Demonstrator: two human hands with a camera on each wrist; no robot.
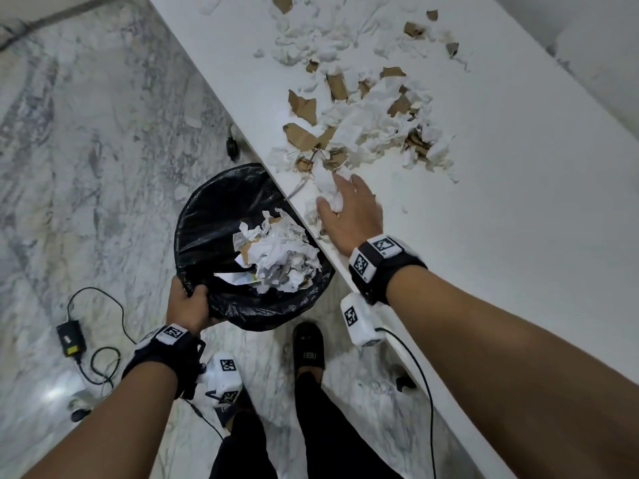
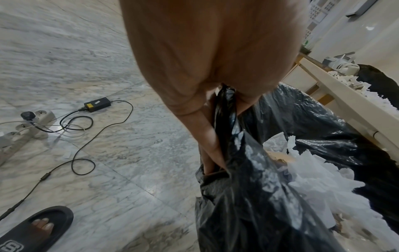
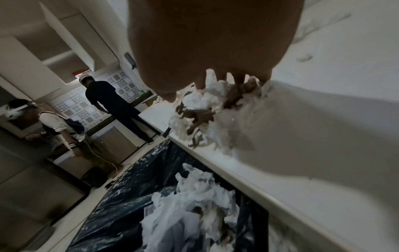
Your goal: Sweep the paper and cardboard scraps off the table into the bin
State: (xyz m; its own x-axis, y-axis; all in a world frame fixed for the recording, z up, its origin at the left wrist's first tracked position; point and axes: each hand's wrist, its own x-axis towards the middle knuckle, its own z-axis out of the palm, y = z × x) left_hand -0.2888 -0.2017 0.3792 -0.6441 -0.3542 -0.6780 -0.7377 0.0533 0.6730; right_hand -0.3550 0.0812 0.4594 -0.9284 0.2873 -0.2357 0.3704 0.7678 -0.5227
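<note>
White paper and brown cardboard scraps [image 1: 366, 126] lie spread over the white table [image 1: 501, 236]. My right hand [image 1: 349, 209] is on the table near its front edge, thumb and fingers curled round a wad of white paper scraps [image 3: 198, 102]. Just below that edge stands the bin [image 1: 214, 216], lined with a black bag and partly under the tabletop. It holds a heap of crumpled paper [image 1: 276, 257]. My left hand [image 1: 188, 302] grips the bin's near rim, bunching the black liner [image 2: 248, 204] between its fingers [image 2: 207, 133].
On the marble floor to the left lie a black power adapter [image 1: 71, 338] with its cable and a power strip [image 2: 32, 119]. My sandalled foot [image 1: 307, 347] is beside the bin. A black caster [image 1: 232, 146] sits under the table. Two people [image 3: 114, 105] stand farther off.
</note>
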